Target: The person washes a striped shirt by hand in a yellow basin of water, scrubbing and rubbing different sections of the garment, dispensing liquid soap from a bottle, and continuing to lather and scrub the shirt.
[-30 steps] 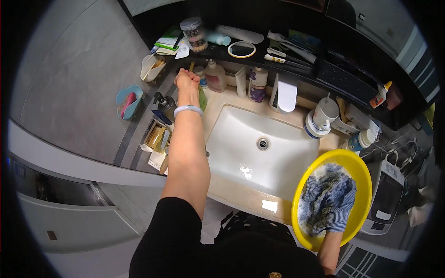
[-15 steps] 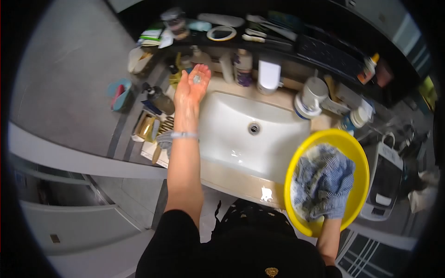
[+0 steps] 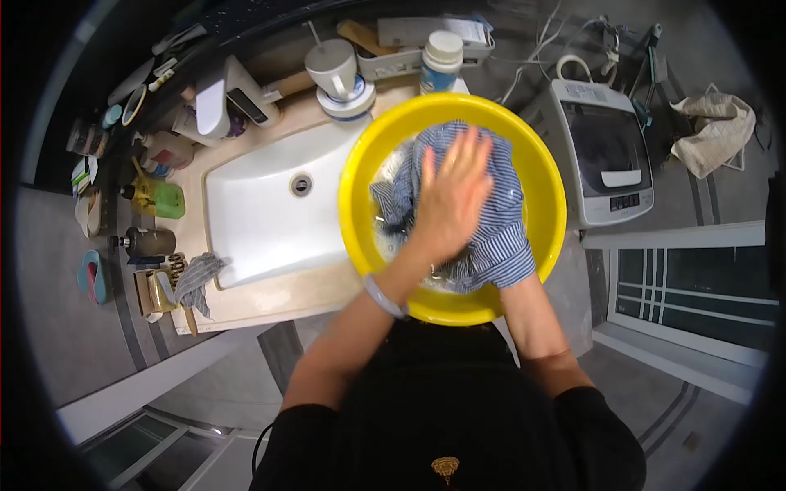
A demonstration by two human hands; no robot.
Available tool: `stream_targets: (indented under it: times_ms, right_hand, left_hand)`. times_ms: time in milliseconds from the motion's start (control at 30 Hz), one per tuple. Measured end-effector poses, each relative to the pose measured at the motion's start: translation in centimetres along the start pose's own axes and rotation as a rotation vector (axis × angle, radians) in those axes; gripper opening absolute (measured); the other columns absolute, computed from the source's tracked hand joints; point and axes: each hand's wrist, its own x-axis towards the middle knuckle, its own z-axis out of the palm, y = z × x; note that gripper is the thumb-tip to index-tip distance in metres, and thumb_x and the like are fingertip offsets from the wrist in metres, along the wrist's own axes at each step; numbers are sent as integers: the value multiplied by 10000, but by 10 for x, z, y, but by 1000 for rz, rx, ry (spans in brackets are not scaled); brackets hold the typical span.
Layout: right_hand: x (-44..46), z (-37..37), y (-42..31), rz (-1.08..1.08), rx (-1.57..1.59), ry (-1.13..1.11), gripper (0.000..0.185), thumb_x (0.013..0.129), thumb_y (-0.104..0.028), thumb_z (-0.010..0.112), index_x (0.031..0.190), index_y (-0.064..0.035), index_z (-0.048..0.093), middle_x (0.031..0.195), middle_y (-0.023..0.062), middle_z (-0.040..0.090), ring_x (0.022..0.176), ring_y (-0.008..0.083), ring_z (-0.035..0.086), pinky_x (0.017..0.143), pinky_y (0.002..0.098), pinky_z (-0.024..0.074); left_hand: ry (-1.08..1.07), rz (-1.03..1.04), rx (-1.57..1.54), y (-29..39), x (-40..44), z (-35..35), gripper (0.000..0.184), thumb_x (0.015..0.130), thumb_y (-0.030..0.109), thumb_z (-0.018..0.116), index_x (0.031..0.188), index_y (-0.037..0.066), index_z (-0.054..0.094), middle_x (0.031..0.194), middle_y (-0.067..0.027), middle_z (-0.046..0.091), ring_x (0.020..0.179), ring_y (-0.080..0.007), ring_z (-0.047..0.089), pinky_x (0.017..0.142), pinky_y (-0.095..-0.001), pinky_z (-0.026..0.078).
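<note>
A yellow basin (image 3: 555,200) stands by the sink, holding sudsy water (image 3: 386,170) and a blue-and-white striped garment (image 3: 501,192). My left hand (image 3: 452,196), slightly blurred, lies palm down over the cloth with its fingers stretched out. A pale bangle (image 3: 383,296) circles the left wrist. From the basin's near side, my right wrist (image 3: 521,299) runs into the striped fabric. The cloth covers my right hand, so its fingers are hidden.
Left of the basin is a white sink (image 3: 262,237) with a drain (image 3: 301,185). Behind stand a cup (image 3: 332,65) and a white-capped bottle (image 3: 442,61). Bottles, including a green one (image 3: 168,199), line the far left. A small washing machine (image 3: 602,155) stands right.
My left hand has moved from the bottles on the left, where it lay palm up with a small whitish blob on it, onto the cloth. The view has swung right; my right hand stays in the garment.
</note>
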Motion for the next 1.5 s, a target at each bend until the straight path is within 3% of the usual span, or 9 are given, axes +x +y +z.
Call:
stream_targets:
  times_ms: [400,733,800,867,1133,1233,1333,1467,1500]
  right_hand:
    - [17,3,-37,67,-868,-138,573,878,-206,547,1379,-50,317,1395,136,365,1293,272,339,1095,335,236]
    - [9,-38,-72,127,-1617,-214,620,852,-219,572,1388,-65,302,1405,128,350,1287,267,347,1089,326,251]
    - [16,-51,-35,46,-1444,-69,620,821,-265,595,1358,-62,360,1358,148,409,1246,271,405,1037,312,330]
    - [18,-43,-35,24,-1265,-53,604,826,-255,590,1354,-62,368,1354,146,414,1240,269,411,1036,310,331]
    - [8,-35,-43,-6,-600,44,542,844,-214,567,1336,-61,397,1337,139,434,1215,263,435,1031,304,335]
    - [3,-33,-42,-12,-318,107,520,851,-199,558,1330,-61,409,1330,136,441,1206,261,444,1029,301,336]
    - [1,-28,-40,-15,-34,152,498,858,-183,550,1323,-61,420,1324,133,449,1196,258,454,1028,299,338]
    - [5,-15,-42,-23,346,204,471,867,-163,539,1314,-61,434,1315,129,459,1184,255,466,1025,296,340]
    - [17,-8,-47,-16,-201,117,437,885,-214,532,1280,-43,461,1255,151,495,1143,245,491,971,276,376]
  left_hand:
    - [-84,54,44,-8,32,8,535,935,256,394,1408,40,268,1485,-145,214,1377,-333,166,1068,-574,61]
    - [-161,-12,-176,10,-45,-20,438,879,187,515,1278,16,458,1318,-186,461,1277,-306,387,1048,-449,270]
    - [-438,-470,-627,9,-52,-19,378,835,102,555,1197,-1,523,1208,-205,534,1176,-296,487,979,-388,377]
    - [-555,-336,-499,3,-49,24,344,840,125,517,1137,-47,528,1107,-204,586,1031,-359,549,888,-386,442]
    - [469,-172,-385,-31,27,53,354,839,184,509,1106,-42,561,1100,-216,587,1011,-336,561,911,-379,428]
    - [159,-150,-39,-57,16,18,342,872,133,483,1167,-34,526,1131,-171,578,1023,-272,551,921,-318,423]
    - [206,-528,-505,-49,6,7,340,868,133,477,1162,-28,532,1123,-164,585,1011,-288,558,918,-325,427]
    - [137,-450,-1,-10,19,-20,351,902,162,482,1215,4,501,1125,-140,577,1027,-248,549,920,-318,425]
    - [144,-435,-171,-1,20,-22,359,907,167,484,1228,7,487,1133,-135,571,1035,-243,543,925,-318,420]
